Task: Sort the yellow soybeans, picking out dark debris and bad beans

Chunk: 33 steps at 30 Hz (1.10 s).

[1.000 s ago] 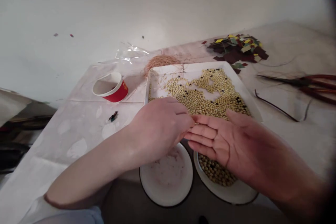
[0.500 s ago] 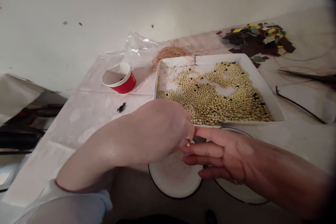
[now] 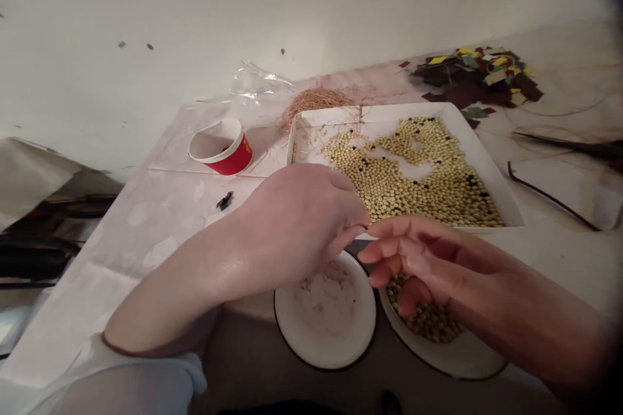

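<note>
My left hand [image 3: 304, 224] reaches in from the left, its fingers pinched together in front of the white tray [image 3: 491, 172]. A thin dark sliver shows at its fingertips; I cannot make out what it is. Just opposite, my right hand [image 3: 433, 259] has loosely curled fingers set apart, with nothing visible held in them. Its index fingertip is close to the left fingertips. Small yellowish beads [image 3: 403, 194], with a few black ones among them, cover much of the tray. Below my hands is a white plate [image 3: 324, 350] with reddish crumbs, and beside it a second plate [image 3: 467, 363] of beads, partly under my right hand.
A red and white paper cup [image 3: 228, 159] stands left of the tray. Tangled brown fibre [image 3: 318, 100] and clear plastic [image 3: 257, 81] lie behind. At the right are a pile of coloured scraps [image 3: 481, 74], dark scissors-like blades [image 3: 559, 141] and eyeglasses [image 3: 555, 198].
My left hand has shifted slightly up and right. The right hand has turned and curled its fingers, uncovering beads on the right plate. A pale bead seen at the right fingers is no longer visible.
</note>
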Each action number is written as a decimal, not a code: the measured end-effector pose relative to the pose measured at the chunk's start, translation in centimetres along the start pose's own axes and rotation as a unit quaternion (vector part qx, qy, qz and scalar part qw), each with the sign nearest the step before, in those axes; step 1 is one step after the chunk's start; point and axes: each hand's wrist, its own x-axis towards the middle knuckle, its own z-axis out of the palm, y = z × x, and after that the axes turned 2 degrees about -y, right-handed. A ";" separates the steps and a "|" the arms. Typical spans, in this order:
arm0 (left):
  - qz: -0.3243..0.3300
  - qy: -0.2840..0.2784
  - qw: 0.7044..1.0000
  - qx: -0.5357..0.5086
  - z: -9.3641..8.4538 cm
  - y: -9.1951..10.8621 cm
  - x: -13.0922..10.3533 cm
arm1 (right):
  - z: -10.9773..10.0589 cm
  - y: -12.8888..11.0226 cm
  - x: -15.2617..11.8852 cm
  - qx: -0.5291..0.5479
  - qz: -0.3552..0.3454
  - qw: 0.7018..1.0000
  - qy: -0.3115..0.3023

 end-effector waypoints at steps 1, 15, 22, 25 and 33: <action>0.003 -0.002 1.000 -0.020 0.0 0.2 0.1 | 0.0 0.0 0.1 -0.015 -0.013 1.000 0.004; -0.036 0.020 0.989 -0.139 1.8 0.0 1.5 | 0.0 0.3 0.5 -0.037 -0.056 0.995 0.068; -0.083 -0.014 0.988 0.128 3.7 -4.3 2.3 | -0.3 0.8 0.9 0.046 -0.049 0.993 0.095; -0.076 -0.042 0.985 0.152 4.6 -4.9 2.2 | -0.3 0.9 1.1 0.068 -0.044 0.992 0.096; -0.074 -0.060 0.983 0.156 5.2 -4.8 2.2 | -0.2 0.9 1.2 0.064 -0.038 0.993 0.095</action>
